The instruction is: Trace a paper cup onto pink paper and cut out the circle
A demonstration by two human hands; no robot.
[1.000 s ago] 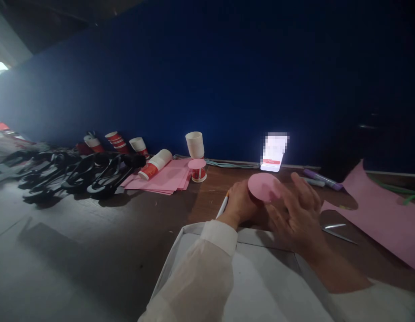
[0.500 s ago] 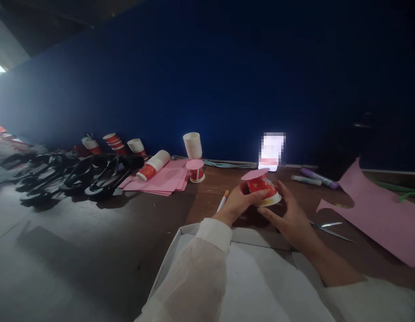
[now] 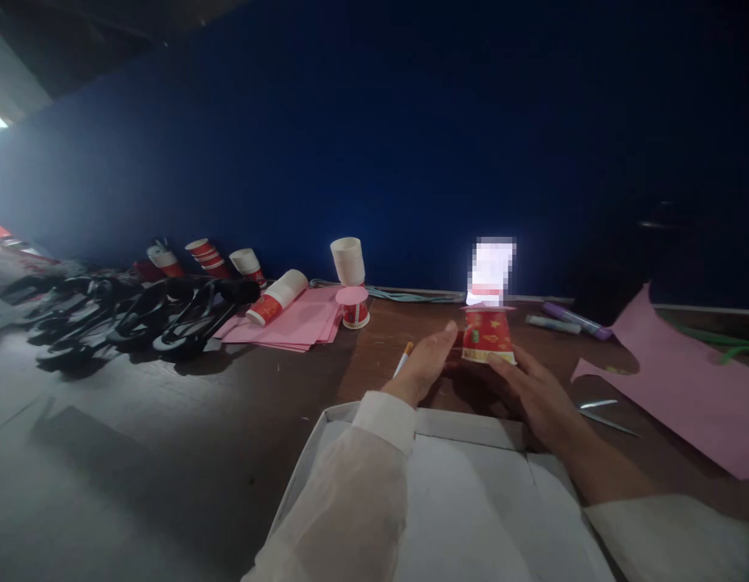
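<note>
A red patterned paper cup [image 3: 488, 335] is held upside down over the table, its wide pale rim at the bottom. A pink paper disc [image 3: 460, 308] lies across its top, seen nearly edge-on. My right hand [image 3: 540, 400] grips the cup by its lower right rim, thumb in front. At the cup's left side my left hand [image 3: 430, 362] is apart from it, with the thumb raised and the fingers partly hidden. Left of the hands stands another upturned cup [image 3: 355, 314] with a pink disc [image 3: 351, 296] on top.
Scissors [image 3: 608, 416] and a cut pink sheet [image 3: 695, 388] lie on the right, markers [image 3: 577, 321] behind them. A lit phone [image 3: 490, 271] leans at the wall. Leftward are pink sheets [image 3: 301, 323], stacked cups [image 3: 280, 297] and black strapped items [image 3: 186, 323]. A white box [image 3: 471, 485] is nearest me.
My left hand has let go of the cup and moved slightly away from it. The cup has turned and shifted a little right, from tilted to nearly level, in my right hand.
</note>
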